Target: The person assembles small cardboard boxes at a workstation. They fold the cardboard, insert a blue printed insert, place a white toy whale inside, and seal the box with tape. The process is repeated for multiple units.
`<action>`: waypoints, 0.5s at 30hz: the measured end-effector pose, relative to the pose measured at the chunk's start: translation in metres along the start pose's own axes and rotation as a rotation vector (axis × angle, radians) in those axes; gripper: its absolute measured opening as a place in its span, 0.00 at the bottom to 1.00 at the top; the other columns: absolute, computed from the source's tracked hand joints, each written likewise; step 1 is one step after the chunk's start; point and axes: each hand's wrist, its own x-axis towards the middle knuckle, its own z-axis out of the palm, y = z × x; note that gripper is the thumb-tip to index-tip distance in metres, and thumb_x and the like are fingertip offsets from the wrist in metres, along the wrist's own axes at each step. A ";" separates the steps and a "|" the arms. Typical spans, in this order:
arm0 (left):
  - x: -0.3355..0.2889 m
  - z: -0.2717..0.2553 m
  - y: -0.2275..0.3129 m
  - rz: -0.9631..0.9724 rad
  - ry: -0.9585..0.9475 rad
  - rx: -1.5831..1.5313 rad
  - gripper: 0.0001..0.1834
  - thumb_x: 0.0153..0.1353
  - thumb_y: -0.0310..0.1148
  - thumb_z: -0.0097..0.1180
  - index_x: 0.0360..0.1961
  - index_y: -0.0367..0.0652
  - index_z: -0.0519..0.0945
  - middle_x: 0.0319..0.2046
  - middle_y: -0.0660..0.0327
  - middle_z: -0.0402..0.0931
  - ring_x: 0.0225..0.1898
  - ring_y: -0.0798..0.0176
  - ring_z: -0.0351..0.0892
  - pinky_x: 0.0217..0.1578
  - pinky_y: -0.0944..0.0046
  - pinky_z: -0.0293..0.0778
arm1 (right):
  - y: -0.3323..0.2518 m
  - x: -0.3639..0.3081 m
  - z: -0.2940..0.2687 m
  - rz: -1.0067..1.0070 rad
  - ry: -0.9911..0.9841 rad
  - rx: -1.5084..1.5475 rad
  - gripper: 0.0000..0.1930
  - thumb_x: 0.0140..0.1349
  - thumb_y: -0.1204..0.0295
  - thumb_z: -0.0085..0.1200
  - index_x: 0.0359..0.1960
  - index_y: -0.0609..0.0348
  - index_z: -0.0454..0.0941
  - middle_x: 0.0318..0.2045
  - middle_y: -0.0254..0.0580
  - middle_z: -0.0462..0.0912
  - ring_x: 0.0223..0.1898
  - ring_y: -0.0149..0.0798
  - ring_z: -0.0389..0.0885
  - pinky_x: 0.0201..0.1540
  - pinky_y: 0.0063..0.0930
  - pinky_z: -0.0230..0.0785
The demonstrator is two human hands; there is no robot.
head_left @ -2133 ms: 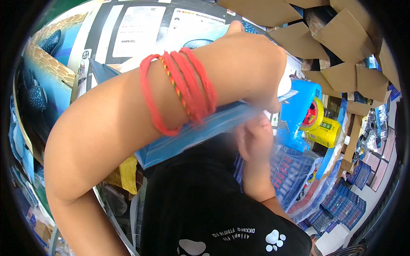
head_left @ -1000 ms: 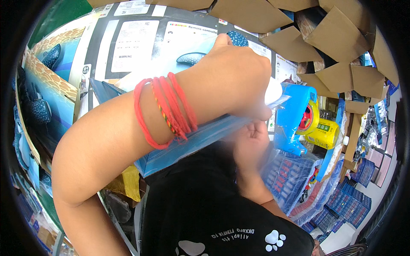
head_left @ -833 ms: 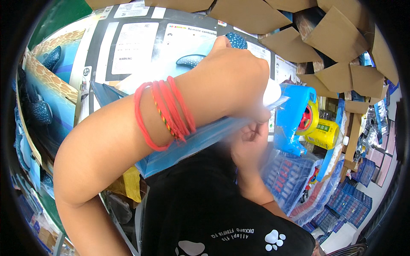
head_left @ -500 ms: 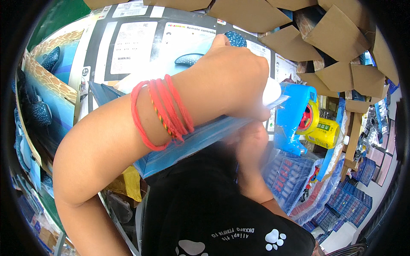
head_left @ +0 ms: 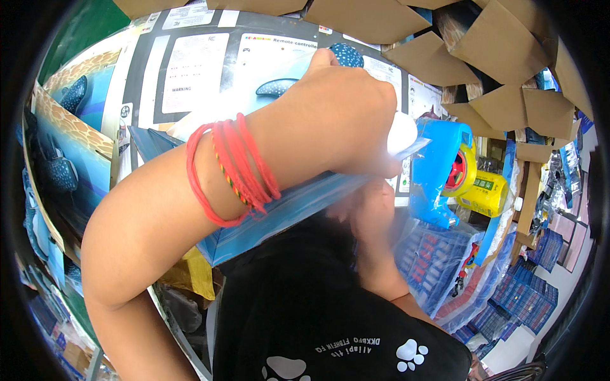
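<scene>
Left hand (head_left: 359, 117): over blue box (head_left: 260, 222); grip hidden, cannot tell.
Right hand (head_left: 375, 209): six o'clock from left, blurred, grip unclear.
Tape dispenser (head_left: 429, 166): four o'clock from left.

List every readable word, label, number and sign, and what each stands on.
Wording not copied, only placed:
White rectangular panel: bold word readable, rest too small.
White rectangular panel beside it: heading readable, rest too small.
White labels farther right: too small.
Black cloth garment: white lettering, hard to make out.
Yellow cylindrical container: label print blurred.
</scene>
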 end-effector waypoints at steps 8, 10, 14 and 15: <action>0.001 -0.002 0.001 -0.016 -0.038 -0.009 0.31 0.54 0.65 0.60 0.24 0.43 0.85 0.21 0.53 0.80 0.26 0.51 0.80 0.47 0.54 0.64 | -0.017 -0.001 0.018 0.088 0.053 0.182 0.13 0.75 0.70 0.49 0.51 0.69 0.68 0.31 0.47 0.82 0.23 0.34 0.82 0.28 0.22 0.76; 0.001 -0.002 0.001 -0.001 -0.030 -0.014 0.31 0.53 0.65 0.61 0.24 0.42 0.85 0.21 0.53 0.80 0.26 0.52 0.80 0.47 0.54 0.64 | -0.006 0.003 0.023 -0.122 0.131 -0.082 0.14 0.73 0.70 0.52 0.51 0.68 0.67 0.33 0.49 0.82 0.24 0.34 0.82 0.29 0.22 0.77; 0.000 -0.005 0.000 -0.023 -0.051 -0.016 0.31 0.53 0.65 0.61 0.25 0.42 0.85 0.22 0.53 0.81 0.27 0.52 0.81 0.47 0.54 0.63 | 0.000 -0.001 -0.006 0.296 -0.100 0.307 0.23 0.68 0.74 0.60 0.57 0.70 0.63 0.38 0.50 0.82 0.30 0.33 0.84 0.33 0.21 0.78; 0.000 -0.006 0.001 -0.027 -0.065 -0.012 0.32 0.53 0.65 0.61 0.25 0.42 0.85 0.22 0.53 0.81 0.27 0.52 0.81 0.48 0.54 0.63 | 0.002 0.001 -0.007 0.288 -0.227 0.579 0.25 0.66 0.75 0.62 0.58 0.70 0.62 0.38 0.49 0.82 0.31 0.33 0.84 0.34 0.21 0.78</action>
